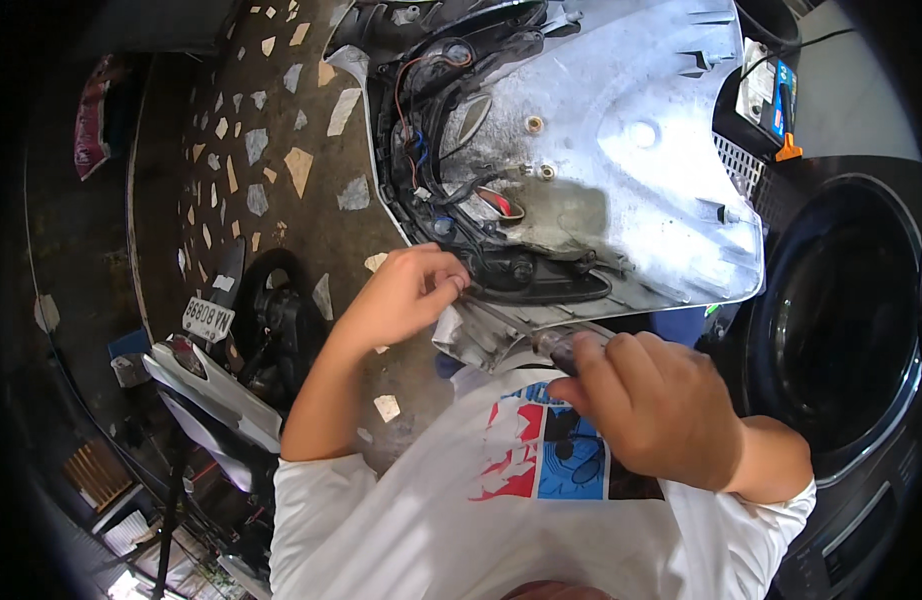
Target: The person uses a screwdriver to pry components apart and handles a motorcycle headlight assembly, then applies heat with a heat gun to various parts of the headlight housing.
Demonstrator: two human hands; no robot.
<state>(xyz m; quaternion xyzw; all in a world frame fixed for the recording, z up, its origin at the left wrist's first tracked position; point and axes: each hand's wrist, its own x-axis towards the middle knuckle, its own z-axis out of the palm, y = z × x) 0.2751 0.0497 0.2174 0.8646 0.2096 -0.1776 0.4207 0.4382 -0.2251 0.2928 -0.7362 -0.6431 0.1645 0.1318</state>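
Low centre-right, my right hand [656, 402] wraps firmly round a screwdriver-like tool [552, 347]; near mid-frame, my left hand [411, 293] curls at the edge of the black trim [556, 283] (what it pinches, I cannot tell). I'd best push straight, bracing the grey panel [621, 145], upper centre, against slipping.

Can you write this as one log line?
left hand: at edge of panel; right hand: holds screwdriver, pointing toward left hand; lower left: motorcycle
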